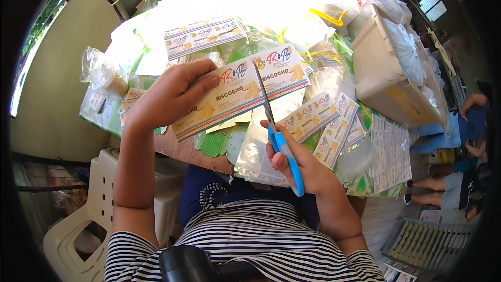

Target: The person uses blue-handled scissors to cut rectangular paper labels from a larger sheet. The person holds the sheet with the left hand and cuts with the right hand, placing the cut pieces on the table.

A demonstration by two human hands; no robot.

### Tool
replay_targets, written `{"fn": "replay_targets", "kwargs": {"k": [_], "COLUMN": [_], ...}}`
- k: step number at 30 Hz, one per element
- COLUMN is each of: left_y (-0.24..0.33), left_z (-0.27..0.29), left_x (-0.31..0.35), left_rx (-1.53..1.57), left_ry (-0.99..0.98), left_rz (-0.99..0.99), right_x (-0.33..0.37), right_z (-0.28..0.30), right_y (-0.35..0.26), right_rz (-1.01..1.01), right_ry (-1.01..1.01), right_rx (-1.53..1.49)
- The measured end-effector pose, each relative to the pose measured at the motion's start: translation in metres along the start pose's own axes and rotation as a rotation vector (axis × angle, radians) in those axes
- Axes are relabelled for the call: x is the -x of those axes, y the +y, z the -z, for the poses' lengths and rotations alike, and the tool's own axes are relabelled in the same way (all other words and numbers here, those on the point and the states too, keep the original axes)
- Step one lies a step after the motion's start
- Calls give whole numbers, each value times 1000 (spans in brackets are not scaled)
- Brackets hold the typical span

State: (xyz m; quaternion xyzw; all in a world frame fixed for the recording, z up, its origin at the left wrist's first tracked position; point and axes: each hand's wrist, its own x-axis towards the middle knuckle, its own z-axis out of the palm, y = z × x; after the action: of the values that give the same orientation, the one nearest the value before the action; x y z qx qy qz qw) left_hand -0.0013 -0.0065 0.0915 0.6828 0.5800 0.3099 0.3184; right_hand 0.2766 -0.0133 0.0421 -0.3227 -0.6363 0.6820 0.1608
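A strip of printed labels [229, 103] is pinched at its upper left in my left hand [180, 91], held tilted above the table. My right hand [297, 159] grips a pair of scissors with blue handles [286, 154]. The scissor blades [264, 91] point up and lie across the strip between two label prints; whether they have cut into it I cannot tell. Just right of my right hand, several label strips [334, 138] lie overlapped on clear plastic. Beyond my left hand rests a larger label sheet [201, 39].
A large beige bin [378, 68] with plastic bags [402, 42] stands at the table's right. Stacked printed sheets [390, 159] lie at the right edge. Yellow hangers [329, 18] lie toward the back. A plastic chair [86, 209] is at left; people [464, 136] stand at far right.
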Motion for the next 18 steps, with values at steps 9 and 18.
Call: {"fn": "replay_targets", "kwargs": {"k": [9, 18], "left_y": [-4, -9], "left_z": [1, 0], "left_x": [1, 2], "left_rx": [3, 59], "left_ry": [12, 13], "left_rz": [9, 25], "right_x": [-6, -9], "right_z": [-1, -1], "right_y": [3, 7], "right_rz": [19, 4], "right_ry": [16, 26], "right_rx": [-17, -73]}}
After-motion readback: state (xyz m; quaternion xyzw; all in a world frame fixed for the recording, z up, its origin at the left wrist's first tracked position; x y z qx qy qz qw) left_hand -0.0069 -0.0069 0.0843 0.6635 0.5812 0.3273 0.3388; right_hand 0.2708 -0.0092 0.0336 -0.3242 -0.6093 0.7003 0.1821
